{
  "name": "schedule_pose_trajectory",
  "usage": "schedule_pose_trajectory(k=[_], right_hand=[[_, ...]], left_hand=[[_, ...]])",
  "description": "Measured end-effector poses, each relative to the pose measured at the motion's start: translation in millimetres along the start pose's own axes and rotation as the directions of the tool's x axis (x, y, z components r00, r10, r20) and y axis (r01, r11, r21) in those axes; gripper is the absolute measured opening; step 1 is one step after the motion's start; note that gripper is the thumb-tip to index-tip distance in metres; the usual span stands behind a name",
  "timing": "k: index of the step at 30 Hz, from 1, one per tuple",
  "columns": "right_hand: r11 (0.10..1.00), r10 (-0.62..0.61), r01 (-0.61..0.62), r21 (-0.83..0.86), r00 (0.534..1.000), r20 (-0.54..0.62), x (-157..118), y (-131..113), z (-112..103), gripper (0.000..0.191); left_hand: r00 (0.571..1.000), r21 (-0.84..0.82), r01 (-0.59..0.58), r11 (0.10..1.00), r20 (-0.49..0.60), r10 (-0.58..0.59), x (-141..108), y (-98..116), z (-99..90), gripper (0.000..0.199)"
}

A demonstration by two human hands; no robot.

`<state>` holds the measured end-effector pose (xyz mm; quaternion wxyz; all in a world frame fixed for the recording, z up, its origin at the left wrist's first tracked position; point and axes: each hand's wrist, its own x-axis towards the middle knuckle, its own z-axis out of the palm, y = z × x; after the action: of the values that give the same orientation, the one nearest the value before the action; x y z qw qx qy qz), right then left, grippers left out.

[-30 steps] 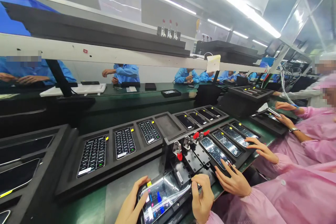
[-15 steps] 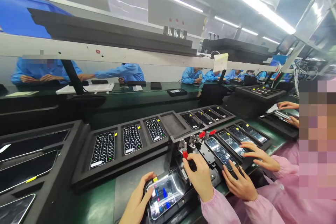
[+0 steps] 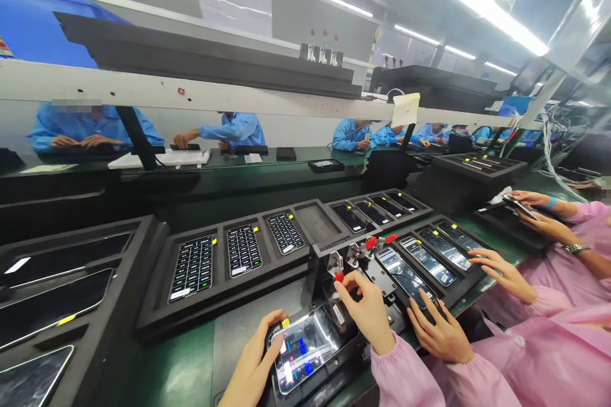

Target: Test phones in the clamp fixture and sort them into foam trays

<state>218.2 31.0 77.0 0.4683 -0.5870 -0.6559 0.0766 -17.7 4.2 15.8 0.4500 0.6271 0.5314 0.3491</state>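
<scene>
My left hand (image 3: 258, 356) grips the left end of a smartphone (image 3: 305, 348), thumb on the glass and fingers along its far edge. The phone's screen is lit, with blue patches and a yellow tab at its corner. It lies in a black fixture (image 3: 334, 380). My right hand (image 3: 366, 310), in a pink sleeve, pinches the red-tipped lever of a toggle clamp (image 3: 338, 269) at the back of that fixture. Two more clamps with red handles (image 3: 371, 243) stand beside it. A small labelled part (image 3: 338, 313) sits near the phone's right end.
A foam tray (image 3: 157, 315) with several lit phones lies behind. Another phone tray (image 3: 138, 254) is at left. On my right, a co-worker's hands (image 3: 442, 331) work over phones in a tray (image 3: 470, 286). A shelf (image 3: 267, 98) crosses above; people in blue sit beyond.
My hands keep nearly the same hold on phone and clamp lever. The co-worker's farther hand has moved right, off the phones. A blue-sleeved arm across the bench has shifted right. The view has shifted slightly.
</scene>
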Motion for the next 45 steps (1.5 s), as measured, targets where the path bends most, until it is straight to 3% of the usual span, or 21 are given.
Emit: schedule_pose_trajectory(k=[14, 20, 24, 29, 32, 35, 40, 42, 45], right_hand=[[0.999, -0.018, 0.025, 0.048, 0.991, -0.134, -6.1, 18.3, 5.3, 0.023], [0.998, -0.011, 0.02, 0.056, 0.988, -0.156, -7.6, 25.9, 6.7, 0.023], [0.998, -0.015, 0.021, 0.054, 0.994, -0.105, -6.2, 24.6, 6.8, 0.021], [1.0, -0.008, 0.012, 0.021, 0.988, -0.156, -4.0, 19.8, 4.6, 0.02], [0.998, 0.014, -0.008, 0.059, 0.995, -0.102, -3.6, 16.4, 0.4, 0.018], [0.994, 0.042, -0.038, 0.1, 0.998, -0.039, -2.5, 10.4, 0.3, 0.017], [0.988, 0.092, -0.086, 0.132, 0.995, -0.036, -0.9, 3.4, 9.3, 0.018], [0.985, 0.112, -0.102, 0.139, 0.992, -0.063, -6.0, 15.4, -4.8, 0.019], [0.988, 0.071, -0.06, 0.139, 0.994, -0.077, -23.9, 54.3, -61.2, 0.026]], left_hand=[[0.996, 0.062, -0.02, 0.998, 0.084, 0.015, -0.4, -1.8, -4.7, 0.04], [0.991, 0.102, -0.087, 0.991, 0.107, 0.076, -1.8, -2.3, -4.8, 0.041], [0.989, 0.15, -0.141, 0.979, 0.062, 0.133, -5.3, -5.0, -1.5, 0.053], [0.967, 0.254, -0.222, 0.941, 0.179, 0.179, -14.4, 0.6, -4.9, 0.083], [0.968, 0.333, -0.211, 0.919, 0.201, 0.149, -23.2, 9.1, -9.1, 0.097], [0.967, 0.387, -0.221, 0.895, 0.209, 0.148, -29.7, 14.0, -11.8, 0.101], [0.964, 0.433, -0.254, 0.865, 0.187, 0.19, -29.5, 10.8, -12.5, 0.1], [0.96, 0.438, -0.272, 0.857, 0.181, 0.213, -27.8, 8.6, -12.3, 0.101], [0.954, 0.433, -0.296, 0.851, 0.174, 0.244, -26.5, 5.5, -12.4, 0.101]])
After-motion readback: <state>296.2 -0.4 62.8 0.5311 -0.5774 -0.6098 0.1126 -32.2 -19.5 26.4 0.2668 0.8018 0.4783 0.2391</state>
